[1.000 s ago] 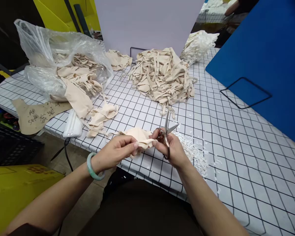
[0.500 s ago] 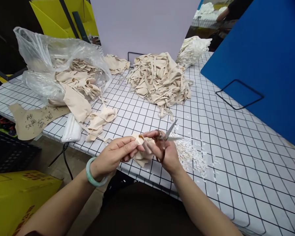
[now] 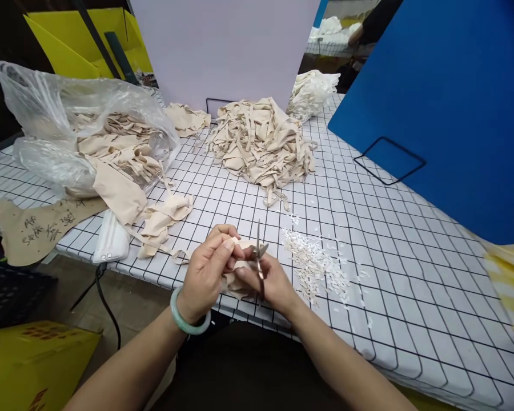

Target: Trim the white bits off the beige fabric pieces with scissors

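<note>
- Left hand (image 3: 208, 268): fingers curled, thumb and forefinger pinching the beige fabric piece (image 3: 240, 279) at the near edge of the gridded surface (image 3: 389, 274).
- Right hand (image 3: 270, 279): clenched around the scissors (image 3: 259, 257), blades pointing up, nearly closed.
- White trimmings (image 3: 314, 265): just right of the scissors.
- Change: blades were spread wide a second ago; both hands have drawn closer together.

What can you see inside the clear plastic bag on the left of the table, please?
Inside the clear plastic bag lies a heap of beige fabric pieces, some spilling out of its mouth onto the gridded table. The bag's crinkled film and the top layers hide whatever lies deeper.
</note>
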Available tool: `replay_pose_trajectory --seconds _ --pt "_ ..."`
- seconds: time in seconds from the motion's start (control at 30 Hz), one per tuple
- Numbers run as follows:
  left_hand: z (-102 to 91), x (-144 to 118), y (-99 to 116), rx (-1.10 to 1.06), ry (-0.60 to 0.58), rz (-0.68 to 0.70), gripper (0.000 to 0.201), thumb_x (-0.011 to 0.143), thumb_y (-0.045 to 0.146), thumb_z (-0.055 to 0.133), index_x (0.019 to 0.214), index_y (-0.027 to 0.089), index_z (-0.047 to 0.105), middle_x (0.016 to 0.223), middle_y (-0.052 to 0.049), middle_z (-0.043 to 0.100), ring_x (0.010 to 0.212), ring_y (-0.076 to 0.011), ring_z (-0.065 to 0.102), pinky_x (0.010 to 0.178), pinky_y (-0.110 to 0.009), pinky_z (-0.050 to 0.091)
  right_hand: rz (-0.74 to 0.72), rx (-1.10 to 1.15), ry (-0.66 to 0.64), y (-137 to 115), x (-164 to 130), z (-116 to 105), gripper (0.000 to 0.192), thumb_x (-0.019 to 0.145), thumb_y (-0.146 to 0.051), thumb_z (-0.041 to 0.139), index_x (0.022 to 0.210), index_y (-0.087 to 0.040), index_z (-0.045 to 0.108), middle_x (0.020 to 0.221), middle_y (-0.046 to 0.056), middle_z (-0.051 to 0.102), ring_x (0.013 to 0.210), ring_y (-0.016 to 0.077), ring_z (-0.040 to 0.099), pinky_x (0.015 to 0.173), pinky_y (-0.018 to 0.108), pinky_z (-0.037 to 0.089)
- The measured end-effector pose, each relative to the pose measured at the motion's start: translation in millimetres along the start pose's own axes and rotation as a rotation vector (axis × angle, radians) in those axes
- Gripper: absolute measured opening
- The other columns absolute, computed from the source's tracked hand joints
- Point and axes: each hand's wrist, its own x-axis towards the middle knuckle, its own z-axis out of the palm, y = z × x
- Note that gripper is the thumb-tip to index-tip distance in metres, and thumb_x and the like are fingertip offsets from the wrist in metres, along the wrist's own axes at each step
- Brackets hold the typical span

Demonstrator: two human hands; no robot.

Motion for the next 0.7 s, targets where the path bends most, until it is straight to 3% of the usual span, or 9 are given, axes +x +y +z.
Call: replay_pose_trajectory --seconds 0.1,0.2,0.33,0.53,0.7 --pt "6.4 -8.3 -8.9 0.162 -0.007 0.098 0.032 0.102 0.032 0.045 0.083 0.016 0.065 0.103 -0.009 0.051 0.086 -0.0164 0.054 0.054 -0.024 0.042 -0.089 -0.423 0.129 -10.8 -19.0 -26.2 0.036 0.077 -0.056 0.071 0.088 -0.022 0.063 0.091 0.006 0.064 0.089 0.0245 0.060 0.081 0.039 0.049" --pt "15.5 -13.1 -12.6 0.271 -0.052 0.161 0.031 0.103 0.029 0.041 0.084 0.017 0.063 0.109 -0.009 0.049 0.089 -0.0171 0.054 0.062 -0.027 0.047 -0.122 -0.705 0.113 -20.7 -34.5 -41.5 0.040 0.076 -0.060 0.071 0.071 -0.022 0.060 0.074 0.004 0.062 0.077 0.0224 0.056 0.077 0.039 0.045" --pt "23.8 -13.0 -13.9 0.366 -0.128 0.261 0.029 0.103 0.023 0.040 0.082 0.017 0.059 0.102 -0.009 0.049 0.107 -0.0213 0.050 0.090 -0.034 0.048 -0.142 -0.767 0.077 -23.5 -45.4 -44.8 0.045 0.076 -0.058 0.073 0.062 -0.021 0.053 0.060 0.000 0.059 0.062 0.0164 0.052 0.070 0.034 0.041" --pt "25.1 -11.3 -13.8 0.404 -0.198 0.343 0.025 0.101 0.015 0.040 0.086 0.017 0.059 0.101 -0.008 0.050 0.110 -0.0207 0.047 0.095 -0.033 0.045 -0.170 -0.750 0.068 -23.1 -48.5 -46.9 0.048 0.078 -0.058 0.072 0.058 -0.020 0.050 0.055 -0.001 0.059 0.058 0.0142 0.052 0.070 0.032 0.040" --pt "25.7 -13.0 -15.2 0.417 -0.211 0.327 0.025 0.100 0.013 0.039 0.083 0.017 0.057 0.098 -0.008 0.049 0.109 -0.0205 0.048 0.093 -0.033 0.046 -0.183 -0.773 0.059 -24.0 -47.7 -48.1 0.053 0.078 -0.063 0.069 0.056 -0.020 0.049 0.053 -0.002 0.056 0.056 0.0134 0.050 0.068 0.031 0.039"
